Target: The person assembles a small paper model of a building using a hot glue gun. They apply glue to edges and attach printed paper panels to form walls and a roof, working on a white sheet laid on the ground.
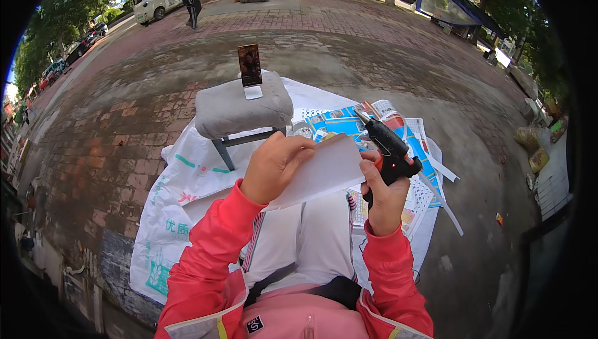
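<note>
The person's left hand (274,164) steadies a white sheet (324,171) while the right hand (383,193) grips a black glue gun (389,149), its nozzle angled clear of the sheet.

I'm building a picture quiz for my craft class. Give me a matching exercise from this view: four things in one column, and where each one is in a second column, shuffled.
Things:
1. glue gun
2. white sheet
3. phone
4. magazine

Places:
A. propped upright on the grey stool
B. lying open on the ground sheet
C. in the right hand
D. in the left hand

Pairs: 1-C, 2-D, 3-A, 4-B
</note>
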Demonstrator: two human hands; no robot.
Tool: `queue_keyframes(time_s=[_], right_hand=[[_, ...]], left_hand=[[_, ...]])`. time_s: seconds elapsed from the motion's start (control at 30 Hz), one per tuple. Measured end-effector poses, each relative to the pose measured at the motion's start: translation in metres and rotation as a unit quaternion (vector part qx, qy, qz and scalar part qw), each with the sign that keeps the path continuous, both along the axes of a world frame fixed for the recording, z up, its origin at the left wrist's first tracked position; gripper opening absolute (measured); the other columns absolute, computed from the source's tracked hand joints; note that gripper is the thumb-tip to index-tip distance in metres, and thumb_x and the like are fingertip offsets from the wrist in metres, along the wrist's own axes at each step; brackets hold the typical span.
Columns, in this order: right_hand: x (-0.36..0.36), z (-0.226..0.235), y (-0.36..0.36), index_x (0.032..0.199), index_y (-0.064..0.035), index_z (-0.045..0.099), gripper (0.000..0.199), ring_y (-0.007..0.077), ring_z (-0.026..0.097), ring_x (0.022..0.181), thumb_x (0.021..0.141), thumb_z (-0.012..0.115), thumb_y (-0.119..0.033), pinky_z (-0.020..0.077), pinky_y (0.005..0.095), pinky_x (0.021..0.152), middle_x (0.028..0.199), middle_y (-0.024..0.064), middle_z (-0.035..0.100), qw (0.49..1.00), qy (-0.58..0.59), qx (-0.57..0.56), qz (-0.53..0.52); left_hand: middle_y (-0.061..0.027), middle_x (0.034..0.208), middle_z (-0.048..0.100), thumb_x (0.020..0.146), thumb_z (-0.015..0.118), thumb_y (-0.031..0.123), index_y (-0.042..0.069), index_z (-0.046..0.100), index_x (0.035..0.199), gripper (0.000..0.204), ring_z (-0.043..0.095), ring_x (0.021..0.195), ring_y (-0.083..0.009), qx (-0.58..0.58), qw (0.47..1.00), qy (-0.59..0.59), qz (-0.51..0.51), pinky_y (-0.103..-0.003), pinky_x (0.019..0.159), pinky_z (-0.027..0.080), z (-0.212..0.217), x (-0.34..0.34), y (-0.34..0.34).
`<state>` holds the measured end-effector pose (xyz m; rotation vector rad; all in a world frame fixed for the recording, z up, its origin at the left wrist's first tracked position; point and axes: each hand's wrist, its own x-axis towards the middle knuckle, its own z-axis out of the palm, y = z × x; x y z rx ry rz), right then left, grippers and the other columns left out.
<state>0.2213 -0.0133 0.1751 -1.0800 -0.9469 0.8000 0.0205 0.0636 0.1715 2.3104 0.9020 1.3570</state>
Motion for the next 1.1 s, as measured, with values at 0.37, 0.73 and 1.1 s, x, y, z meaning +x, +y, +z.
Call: queue_keyframes(time_s=[0.37, 0.73, 1.1], right_hand=[[0.039, -0.031, -0.035, 0.097, -0.0011, 0.065, 0.021, 0.0065, 0.052, 0.052, 0.081, 0.074, -0.011, 0.041, 0.0202, 0.047, 0.076, 0.0012, 0.062, 0.988, -0.014, -0.023, -0.155], [0.039, -0.034, -0.004, 0.091, -0.0018, 0.066, 0.013, 0.0044, 0.049, 0.051, 0.086, 0.072, -0.012, 0.0368, 0.0205, 0.048, 0.071, -0.001, 0.061, 0.98, -0.07, 0.062, -0.175], [0.006, -0.037, -0.012, 0.109, 0.0015, 0.065, 0.041, 0.0041, 0.048, 0.056, 0.088, 0.072, -0.033, 0.0373, 0.0199, 0.05, 0.082, 0.002, 0.062, 0.988, -0.025, 0.079, -0.131]], left_hand=[[-0.0221, 0.082, 0.063, 0.096, 0.055, 0.023, 0.0, 0.059, 0.1, 0.024, 0.062, 0.073, -0.0372, -0.243, 0.955, 0.041, -0.168, -0.039, 0.066, 0.047, -0.031, 0.057, -0.02], [-0.0123, 0.076, 0.059, 0.096, 0.057, 0.023, -0.002, 0.06, 0.097, 0.026, 0.054, 0.068, -0.0176, -0.278, 0.929, 0.025, -0.243, -0.032, 0.066, 0.045, -0.019, 0.041, 0.015], [-0.0102, 0.079, 0.06, 0.098, 0.056, 0.029, -0.001, 0.062, 0.099, 0.03, 0.053, 0.072, -0.0136, -0.276, 0.945, -0.048, -0.167, -0.031, 0.067, 0.045, -0.05, 0.034, 0.003]])
